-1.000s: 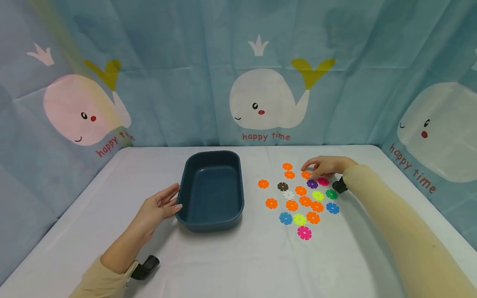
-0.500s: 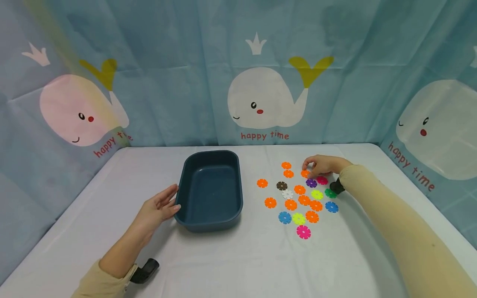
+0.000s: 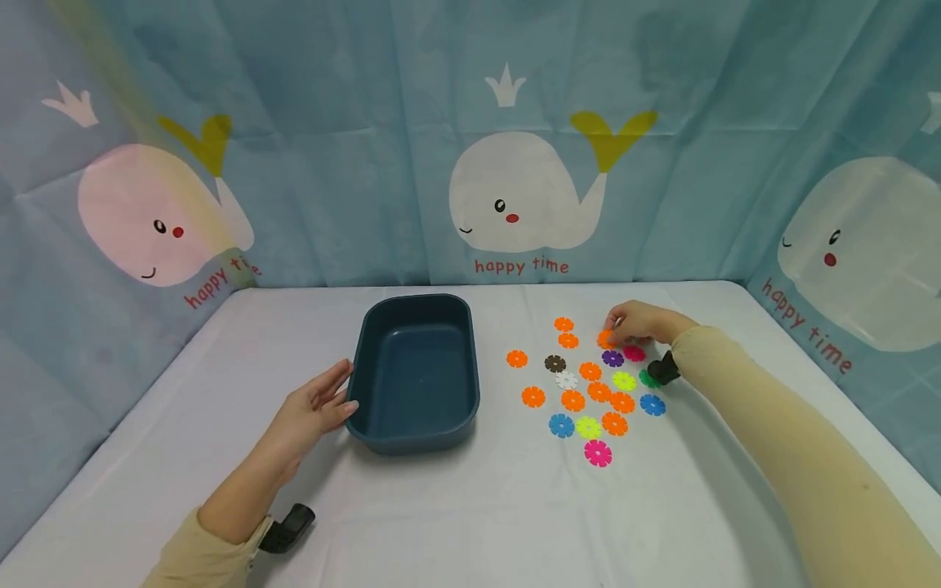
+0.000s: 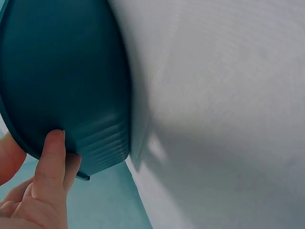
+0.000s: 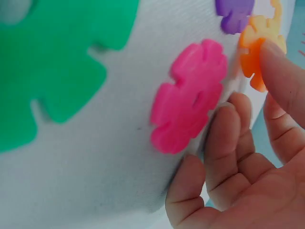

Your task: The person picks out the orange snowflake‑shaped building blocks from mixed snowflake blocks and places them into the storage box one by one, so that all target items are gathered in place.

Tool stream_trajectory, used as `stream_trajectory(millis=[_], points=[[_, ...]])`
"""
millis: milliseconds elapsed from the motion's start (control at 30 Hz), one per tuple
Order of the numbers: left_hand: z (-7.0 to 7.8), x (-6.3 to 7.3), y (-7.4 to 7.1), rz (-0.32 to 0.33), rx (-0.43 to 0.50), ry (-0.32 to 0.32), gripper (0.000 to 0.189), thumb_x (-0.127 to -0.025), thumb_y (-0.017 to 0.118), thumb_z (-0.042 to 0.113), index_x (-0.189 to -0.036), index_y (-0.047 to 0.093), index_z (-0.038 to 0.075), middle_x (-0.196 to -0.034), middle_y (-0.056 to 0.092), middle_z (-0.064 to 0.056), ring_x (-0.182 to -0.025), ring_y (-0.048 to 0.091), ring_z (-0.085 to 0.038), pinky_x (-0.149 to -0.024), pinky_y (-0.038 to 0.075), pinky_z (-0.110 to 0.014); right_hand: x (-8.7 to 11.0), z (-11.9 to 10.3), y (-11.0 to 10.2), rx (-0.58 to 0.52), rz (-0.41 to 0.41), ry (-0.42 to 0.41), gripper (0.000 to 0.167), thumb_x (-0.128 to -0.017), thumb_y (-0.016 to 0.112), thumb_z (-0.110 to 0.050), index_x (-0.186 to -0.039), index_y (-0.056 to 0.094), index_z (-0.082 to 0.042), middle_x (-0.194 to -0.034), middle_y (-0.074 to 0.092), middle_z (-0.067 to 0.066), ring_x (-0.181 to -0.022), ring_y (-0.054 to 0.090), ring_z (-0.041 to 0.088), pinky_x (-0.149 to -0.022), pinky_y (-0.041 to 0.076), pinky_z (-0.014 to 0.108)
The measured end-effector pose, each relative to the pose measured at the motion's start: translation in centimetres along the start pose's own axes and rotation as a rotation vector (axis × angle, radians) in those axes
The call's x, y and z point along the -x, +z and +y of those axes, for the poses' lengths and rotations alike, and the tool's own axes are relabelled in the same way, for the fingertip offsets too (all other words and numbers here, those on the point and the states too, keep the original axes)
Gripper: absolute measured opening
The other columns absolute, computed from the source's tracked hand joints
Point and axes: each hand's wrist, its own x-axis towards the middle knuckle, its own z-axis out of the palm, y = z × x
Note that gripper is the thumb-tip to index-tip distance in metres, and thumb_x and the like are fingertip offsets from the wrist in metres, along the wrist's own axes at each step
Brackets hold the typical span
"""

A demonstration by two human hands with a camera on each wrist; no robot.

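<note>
My left hand (image 3: 312,408) holds the near-left side of a dark blue plastic bin (image 3: 419,445). In the left wrist view its fingers lie along the outer wall (image 4: 62,71) while the thumb is over the rim. At the far right, my right hand (image 3: 641,321) pinches an orange notched interlocking disc (image 3: 605,339) between thumb and forefinger. In the right wrist view that orange disc (image 5: 251,59) is tilted up, partly covered by the thumb. The other fingertips rest at the cloth beside a pink disc (image 5: 190,102). A purple disc (image 3: 612,358) lies close by.
Several more discs, such as a brown one (image 3: 555,364), a white one (image 3: 566,380) and a green one (image 5: 62,71), lie flat on the white tablecloth (image 3: 470,523). Behind the table hangs a blue whale-print curtain (image 3: 353,188).
My right hand has drawn slightly right and closed thumb and forefinger on the orange disc, which has tilted up from the cloth. My left hand stays at the bin.
</note>
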Motion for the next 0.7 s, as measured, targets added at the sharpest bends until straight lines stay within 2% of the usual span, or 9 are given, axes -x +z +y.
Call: stream_trajectory(millis=[100, 267, 367, 600, 700], points=[[0.1, 0.0, -0.1, -0.005, 0.001, 0.009, 0.072, -0.099, 0.056, 0.007, -0.156, 0.012, 0.003, -0.16, 0.015, -0.016, -0.143, 0.021, -0.037, -0.094, 0.046, -0.022, 0.4, 0.0, -0.2, -0.041, 0.012, 0.007, 0.016, -0.093, 0.064, -0.015, -0.097, 0.057, -0.002, -0.079, 0.055, 0.004, -0.071, 0.048, 0.02, -0.068, 0.041, 0.028], [0.1, -0.1, -0.2, -0.009, 0.012, 0.025, 0.072, -0.099, 0.056, 0.006, -0.155, 0.012, 0.002, -0.16, 0.014, -0.017, -0.143, 0.021, -0.038, -0.091, 0.046, -0.018, 1.0, -0.1, -0.6, -0.125, 0.029, 0.038, 0.017, -0.095, 0.062, -0.015, -0.101, 0.058, 0.0, -0.088, 0.059, 0.007, -0.085, 0.053, 0.025, -0.082, 0.048, 0.038], [0.1, -0.1, -0.2, -0.012, 0.016, 0.028, 0.072, -0.099, 0.055, 0.006, -0.155, 0.012, 0.002, -0.16, 0.014, -0.017, -0.143, 0.02, -0.038, -0.09, 0.046, -0.016, 1.5, -0.3, -0.7, -0.173, 0.044, 0.046, 0.017, -0.095, 0.061, -0.014, -0.103, 0.059, 0.001, -0.091, 0.061, 0.007, -0.09, 0.053, 0.026, -0.086, 0.048, 0.04], [0.0, 0.0, -0.2, -0.015, 0.011, 0.023, 0.07, -0.099, 0.054, 0.004, -0.155, 0.011, 0.001, -0.16, 0.013, -0.017, -0.143, 0.02, -0.038, -0.089, 0.046, -0.017, 2.7, -1.4, -0.6, -0.303, 0.069, 0.041, 0.028, -0.096, 0.062, -0.015, -0.113, 0.057, 0.006, -0.085, 0.065, 0.003, -0.081, 0.06, 0.02, -0.078, 0.052, 0.028], [-0.1, 0.1, -0.1, -0.017, 0.013, 0.021, 0.07, -0.099, 0.054, 0.005, -0.155, 0.011, 0.001, -0.16, 0.013, -0.017, -0.143, 0.02, -0.038, -0.088, 0.046, -0.016, 3.4, -1.8, -0.5, -0.375, 0.069, 0.042, 0.028, -0.098, 0.06, -0.014, -0.115, 0.055, 0.007, -0.082, 0.066, 0.003, -0.078, 0.065, 0.018, -0.076, 0.053, 0.027]])
